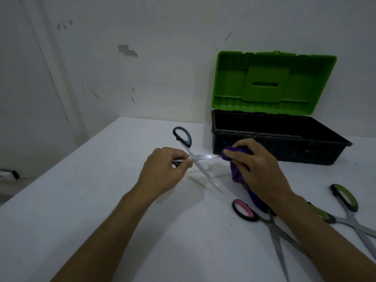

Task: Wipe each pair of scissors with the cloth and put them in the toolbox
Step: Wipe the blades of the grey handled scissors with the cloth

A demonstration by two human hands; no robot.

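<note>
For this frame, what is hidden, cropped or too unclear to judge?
All in the head view:
- Toolbox: its floor is too dark to tell any contents.
- Grey-handled scissors: the second handle is hidden by the left hand.
- Pink-handled scissors: partly hidden under the right forearm.
- Green-handled scissors: blades cut off by the right edge.

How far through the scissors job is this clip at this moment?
Nothing looks finished: no scissors can be seen inside the open toolbox. In hand: the left hand holds the grey-handled scissors open while the right hand rubs one blade with the purple cloth. Left: the pink-handled scissors and green-handled scissors on the table.
</note>
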